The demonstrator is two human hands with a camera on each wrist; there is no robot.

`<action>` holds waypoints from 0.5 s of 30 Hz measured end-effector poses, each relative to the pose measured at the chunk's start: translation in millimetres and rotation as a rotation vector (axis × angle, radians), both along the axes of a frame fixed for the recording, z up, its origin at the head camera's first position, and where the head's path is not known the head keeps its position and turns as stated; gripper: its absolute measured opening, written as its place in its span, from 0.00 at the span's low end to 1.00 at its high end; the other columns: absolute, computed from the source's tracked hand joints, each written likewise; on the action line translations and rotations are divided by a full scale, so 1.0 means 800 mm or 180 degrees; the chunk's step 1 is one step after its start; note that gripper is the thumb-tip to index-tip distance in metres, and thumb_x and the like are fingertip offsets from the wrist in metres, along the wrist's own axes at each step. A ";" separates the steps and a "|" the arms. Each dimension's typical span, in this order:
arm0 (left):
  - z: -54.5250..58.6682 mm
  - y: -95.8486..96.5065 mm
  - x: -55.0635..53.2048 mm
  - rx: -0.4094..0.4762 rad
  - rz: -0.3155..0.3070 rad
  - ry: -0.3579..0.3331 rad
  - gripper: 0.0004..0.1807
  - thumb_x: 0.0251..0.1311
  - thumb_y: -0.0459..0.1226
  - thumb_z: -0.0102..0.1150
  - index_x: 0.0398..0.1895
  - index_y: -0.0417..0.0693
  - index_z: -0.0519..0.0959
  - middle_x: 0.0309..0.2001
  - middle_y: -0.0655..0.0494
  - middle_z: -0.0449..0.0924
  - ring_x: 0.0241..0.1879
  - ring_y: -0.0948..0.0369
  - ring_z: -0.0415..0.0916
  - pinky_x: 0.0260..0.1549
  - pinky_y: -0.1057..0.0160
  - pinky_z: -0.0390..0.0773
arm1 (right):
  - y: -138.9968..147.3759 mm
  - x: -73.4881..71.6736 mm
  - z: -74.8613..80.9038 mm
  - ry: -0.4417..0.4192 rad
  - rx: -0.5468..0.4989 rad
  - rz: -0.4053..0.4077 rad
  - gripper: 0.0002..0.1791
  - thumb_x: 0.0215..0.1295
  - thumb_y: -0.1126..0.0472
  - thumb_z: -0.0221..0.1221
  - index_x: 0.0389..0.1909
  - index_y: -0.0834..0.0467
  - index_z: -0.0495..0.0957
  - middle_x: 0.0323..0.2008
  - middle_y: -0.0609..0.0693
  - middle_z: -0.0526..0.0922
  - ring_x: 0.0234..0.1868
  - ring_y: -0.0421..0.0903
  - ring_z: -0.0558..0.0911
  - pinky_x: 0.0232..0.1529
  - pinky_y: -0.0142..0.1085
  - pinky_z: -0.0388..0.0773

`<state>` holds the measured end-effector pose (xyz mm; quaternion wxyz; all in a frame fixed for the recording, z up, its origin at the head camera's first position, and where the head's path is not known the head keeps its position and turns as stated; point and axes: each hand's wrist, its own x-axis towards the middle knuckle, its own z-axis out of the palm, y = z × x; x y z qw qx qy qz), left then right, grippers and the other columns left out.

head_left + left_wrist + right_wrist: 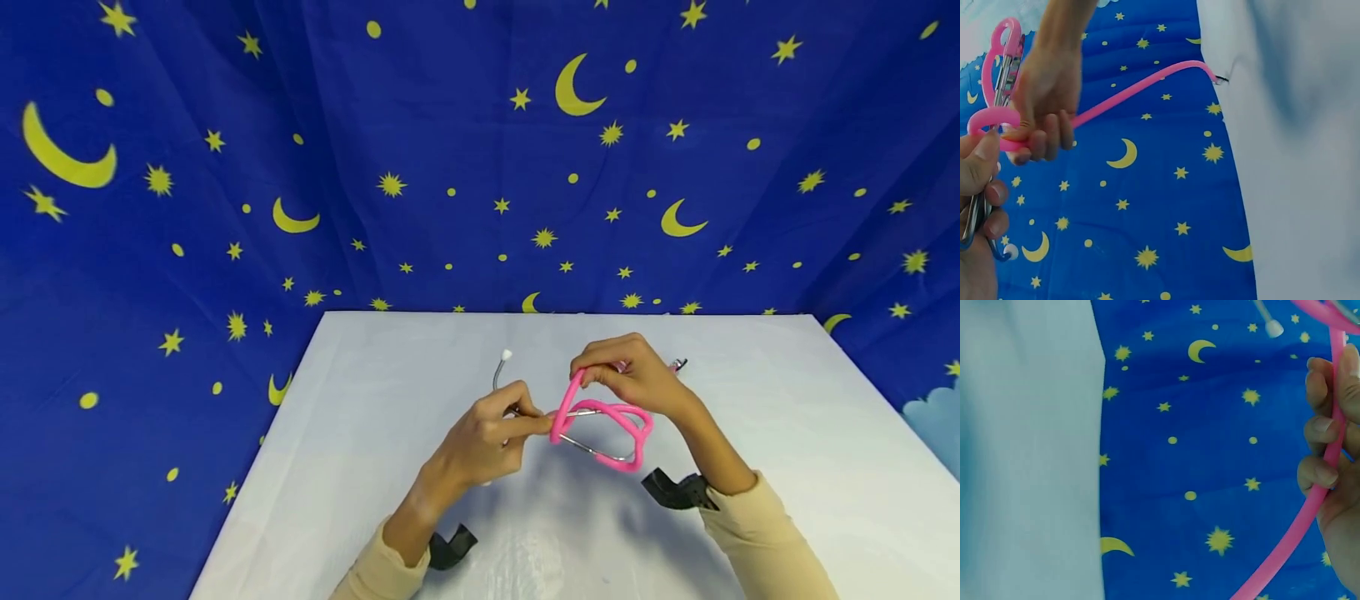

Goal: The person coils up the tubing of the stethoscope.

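Observation:
A pink stethoscope (565,408) is held above the table, its tubing looped around its metal ear tubes (576,444). My left hand (483,437) pinches the metal tubes and the near side of the loop between thumb and fingers. A white ear tip (507,355) sticks out beyond that hand. My right hand (633,375) grips the pink tubing to the right of the loop, fingers curled round it in the right wrist view. From the right hand, the free length of tubing (1141,84) runs out to a small metal end (1221,80).
Below the hands lies a white table (390,358). A blue cloth (450,125) with yellow moons and stars hangs behind it and along the sides. Black wrist mounts (452,547) sit at both sleeves.

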<state>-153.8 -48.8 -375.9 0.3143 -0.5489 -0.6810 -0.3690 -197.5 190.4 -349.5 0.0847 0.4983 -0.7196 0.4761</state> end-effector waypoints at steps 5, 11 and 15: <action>0.005 -0.003 0.000 0.0366 0.0108 0.0068 0.09 0.49 0.22 0.60 0.29 0.40 0.86 0.27 0.53 0.68 0.28 0.64 0.76 0.25 0.80 0.69 | -0.013 0.003 -0.008 -0.0235 -0.0176 -0.0070 0.11 0.55 0.81 0.52 0.34 0.69 0.79 0.26 0.49 0.80 0.23 0.36 0.73 0.21 0.27 0.72; 0.007 -0.008 -0.005 0.0914 0.0239 -0.0038 0.10 0.46 0.19 0.59 0.27 0.36 0.85 0.26 0.51 0.70 0.25 0.61 0.76 0.24 0.77 0.70 | -0.037 0.004 -0.044 -0.0015 -0.0462 0.0072 0.24 0.60 0.82 0.43 0.49 0.57 0.75 0.24 0.52 0.77 0.20 0.37 0.70 0.17 0.29 0.68; 0.006 -0.012 -0.010 0.1178 0.0374 -0.0092 0.09 0.45 0.18 0.58 0.24 0.34 0.84 0.25 0.49 0.72 0.22 0.61 0.74 0.23 0.75 0.72 | -0.054 0.016 -0.058 -0.0468 -0.0534 -0.0040 0.27 0.61 0.83 0.42 0.53 0.54 0.70 0.27 0.55 0.78 0.25 0.41 0.74 0.21 0.32 0.71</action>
